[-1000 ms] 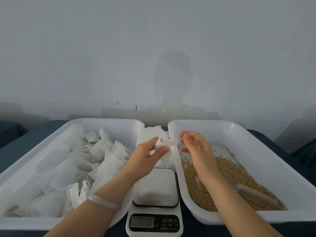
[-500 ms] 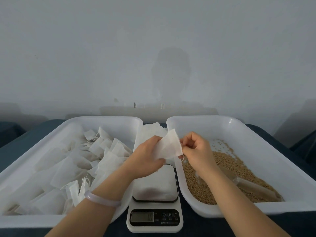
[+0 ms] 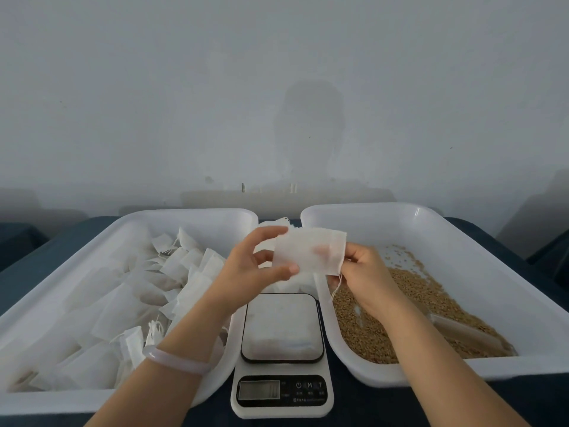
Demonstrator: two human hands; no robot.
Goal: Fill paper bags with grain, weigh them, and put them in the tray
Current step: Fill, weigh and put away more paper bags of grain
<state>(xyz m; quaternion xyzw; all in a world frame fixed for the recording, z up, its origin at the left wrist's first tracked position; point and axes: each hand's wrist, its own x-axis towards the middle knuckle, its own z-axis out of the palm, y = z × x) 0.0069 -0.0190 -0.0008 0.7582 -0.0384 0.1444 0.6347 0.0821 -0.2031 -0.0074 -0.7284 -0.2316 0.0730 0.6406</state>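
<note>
Above the scale (image 3: 281, 328), between the two white trays, a paper bag (image 3: 308, 252) is held up flat, well off the dark surface (image 3: 354, 405), and it's a two-handed job. The left hand (image 3: 249, 266) pinches the bag's left edge, thumb on the near face and fingers curled over the top corner. The right hand (image 3: 366, 272) grips the right edge, with one finger showing faintly through the thin paper. A loose string (image 3: 337, 283) dangles from the bag's lower right corner, just over the inner rim of the right tray (image 3: 415, 211). The bag looks slack and flat, nothing in it that I can see, so by my reading we're right at the start of a round: bag in hand, mouth not yet opened, no filling, no weighing. The scale's display (image 3: 259, 389) is too dim to read. Over on the right, the grain (image 3: 415, 291) lies spread in its tray with a pale scoop (image 3: 462, 329) half sunk in it near the front corner, and no hand is on it. On the left, the left tray (image 3: 191, 217) is heaped with white bags; whether they're all filled I can't tell. Next move, I'd say: find the open side and part the two layers with the fingers. Then one hand lets go and reaches for the scoop while the other holds the mouth open over the grain. It's thin paper, so a gentle spread is called for, and that string wants watching.
</note>
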